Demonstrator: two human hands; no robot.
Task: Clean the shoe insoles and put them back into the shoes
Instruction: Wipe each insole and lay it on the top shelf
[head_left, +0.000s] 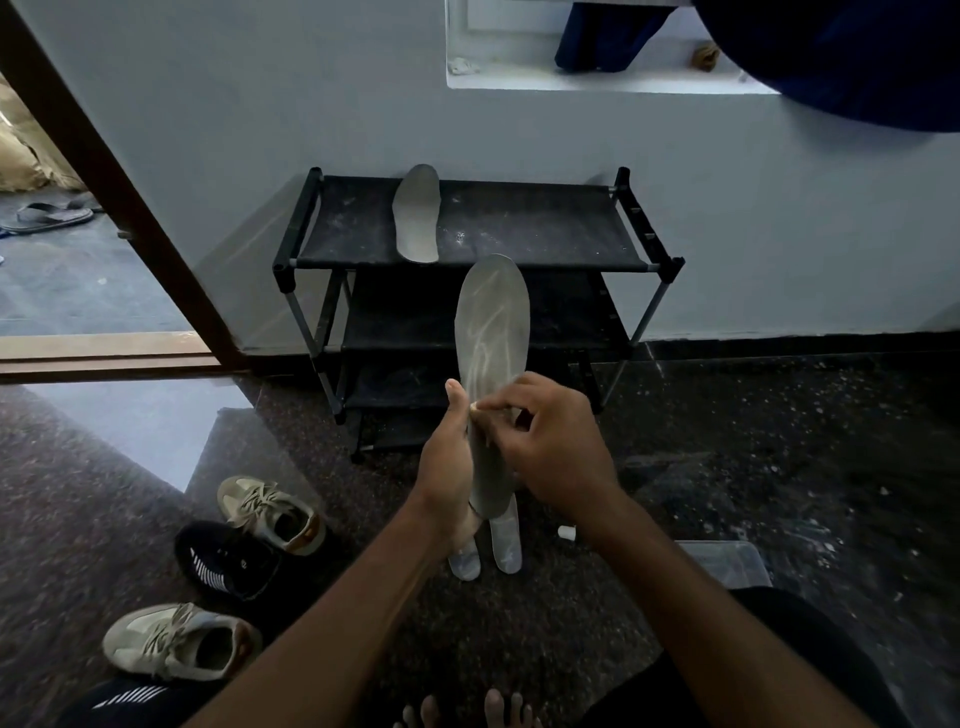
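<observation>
While daylight is falling through the open doorway at the far left, where a dark sandal (47, 214) is lying on the outer floor, three shoes are sitting on the speckled floor at the lower left: a beige sneaker (179, 642) nearest the person, a black shoe (228, 564) just beyond it, and a second beige sneaker (272, 514) touching the black one on its far side. Right of them, the left hand (447, 467) is holding a grey insole (493, 332) upright by its lower half, thumb lying along the near edge and the grip closed around the heel part. Streaks are showing on the insole's raised toe end, which is overlapping the front of a black shoe rack (519, 228) standing against the wall. A second grey insole (418, 213) is lying flat on the rack's top shelf, well apart from the held one. Below the hands, two pale insoles (506, 543) are resting side by side on the floor. The right hand (550, 447) is pressing its pinched fingertips against the held insole's face; whether something small is sitting in that pinch, I cannot tell. At the lower right, a clear plastic container (727, 561) is lying on the floor.
</observation>
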